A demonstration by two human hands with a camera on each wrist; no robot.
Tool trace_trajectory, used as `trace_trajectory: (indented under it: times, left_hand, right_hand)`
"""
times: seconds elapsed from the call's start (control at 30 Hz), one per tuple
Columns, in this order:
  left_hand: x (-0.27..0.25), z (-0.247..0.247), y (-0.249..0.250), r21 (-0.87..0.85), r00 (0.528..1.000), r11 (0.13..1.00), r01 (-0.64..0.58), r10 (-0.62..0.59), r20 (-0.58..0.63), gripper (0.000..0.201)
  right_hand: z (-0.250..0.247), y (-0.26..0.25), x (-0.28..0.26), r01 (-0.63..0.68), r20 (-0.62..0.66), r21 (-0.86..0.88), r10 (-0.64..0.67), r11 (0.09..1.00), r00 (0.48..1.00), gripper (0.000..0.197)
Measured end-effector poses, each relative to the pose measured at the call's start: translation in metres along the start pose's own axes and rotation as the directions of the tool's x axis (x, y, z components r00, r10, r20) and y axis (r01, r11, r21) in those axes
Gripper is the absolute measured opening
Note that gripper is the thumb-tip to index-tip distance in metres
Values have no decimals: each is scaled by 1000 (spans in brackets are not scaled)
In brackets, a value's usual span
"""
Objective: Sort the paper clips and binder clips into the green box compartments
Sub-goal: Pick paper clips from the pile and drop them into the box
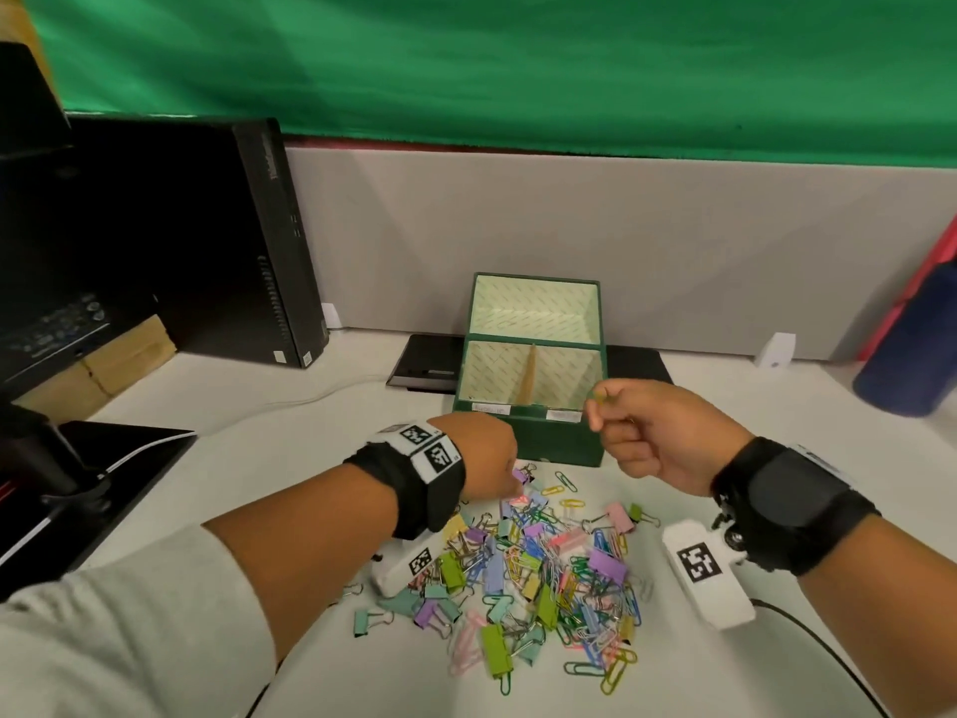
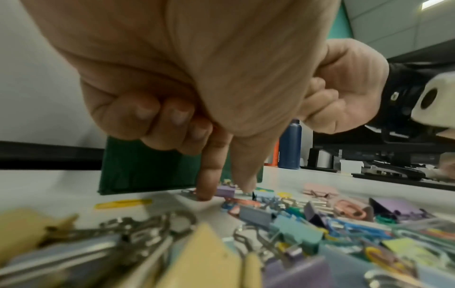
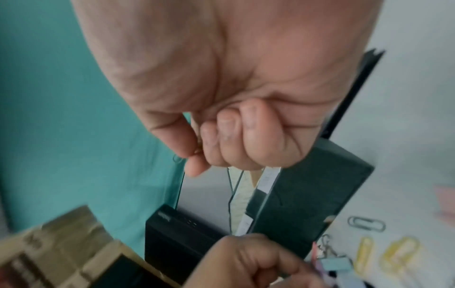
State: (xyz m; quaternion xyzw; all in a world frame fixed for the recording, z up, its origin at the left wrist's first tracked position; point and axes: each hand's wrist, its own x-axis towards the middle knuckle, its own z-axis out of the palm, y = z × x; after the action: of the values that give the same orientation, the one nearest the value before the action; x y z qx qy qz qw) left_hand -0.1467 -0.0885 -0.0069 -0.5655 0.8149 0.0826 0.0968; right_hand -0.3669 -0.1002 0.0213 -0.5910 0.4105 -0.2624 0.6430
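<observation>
The green box (image 1: pixel 538 440) stands open on the white table, its front part split by a cardboard divider (image 1: pixel 529 375) into two compartments. A mixed pile of coloured paper clips and binder clips (image 1: pixel 538 572) lies in front of it. My left hand (image 1: pixel 505 479) reaches down at the pile's far edge; index finger and thumb pinch a purple binder clip (image 2: pixel 225 191) that lies on the table. My right hand (image 1: pixel 595 401) hovers at the box's front right corner, with thumb and forefinger pinching a small greenish paper clip (image 3: pixel 177 158).
A black computer tower (image 1: pixel 233 235) stands at the back left, with a black flat device (image 1: pixel 430 362) behind the box. A dark blue bottle (image 1: pixel 911 349) sits at the right edge. A grey partition (image 1: pixel 569 225) closes the back of the table.
</observation>
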Motion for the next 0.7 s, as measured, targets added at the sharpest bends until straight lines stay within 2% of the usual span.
trace_trajectory:
  times: [0.1,0.17,0.23,0.33,0.43,0.5,0.57,0.63,0.7]
  left_hand:
    - [6,2,8,29,1000,1000,6,-6,-7,38]
    - [7,3,10,49,1000,999,3,-3,0,33]
    - [6,5,9,42,1000,999,13,-12,-20,31]
    - [2,6,5,40,998,999,24,-22,-52,31]
    - [2,7,7,70,999,997,32,-29,-40,34]
    - [4,8,11,98,999,995,20,-17,-30,29]
    - [5,10,12,101,1000,995,6,-5,-7,23]
    - [4,11,11,93,999,996,-5,1,39,20]
    - [-1,9,11,92,998,996,-17,11,61,19]
  right_hand:
    - [-6,4,2,33,-1,278,-34,960,999,22]
    - [-8,6,6,20,3,348,-23,937,1000,23]
    - [-8,4,14,-10,-38,325,23,946,999,23]
    - [-5,-6,31,25,-217,120,1,992,976,26]
    - [3,-24,46,47,-299,-124,-82,991,951,24]
    - [8,-36,51,24,-304,-376,-147,926,941,24]
    - [9,-42,54,-3,-265,-616,-204,788,942,25]
    - [6,-40,52,-11,-272,-728,-275,686,922,26]
    - [0,-32,42,35,-293,-759,-390,650,873,14]
